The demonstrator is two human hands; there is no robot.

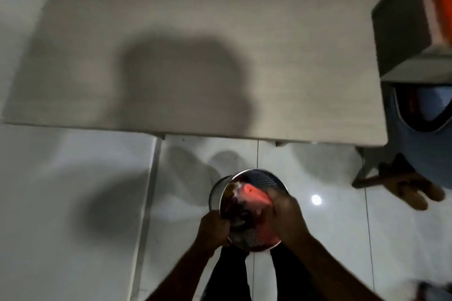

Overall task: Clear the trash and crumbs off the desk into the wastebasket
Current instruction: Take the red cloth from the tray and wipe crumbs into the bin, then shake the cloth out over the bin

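Observation:
A round metal mesh wastebasket (pixel 264 178) is held tilted above the white floor, below the desk's near edge. My left hand (pixel 214 226) grips its left rim. My right hand (pixel 286 212) is over the right side of its mouth, fingers closed against the rim or the trash; blur hides which. Inside lie a pink-orange piece of trash (pixel 254 193) and dark scraps. The pale wood-grain desk (pixel 195 44) fills the upper view, with only my shadow on the part I see.
A grey shelf unit with an orange panel (pixel 415 19) stands at the desk's right end. Another person in jeans and brown shoes (pixel 415 188) stands at the right. White tiled floor (pixel 73 203) spreads to the left.

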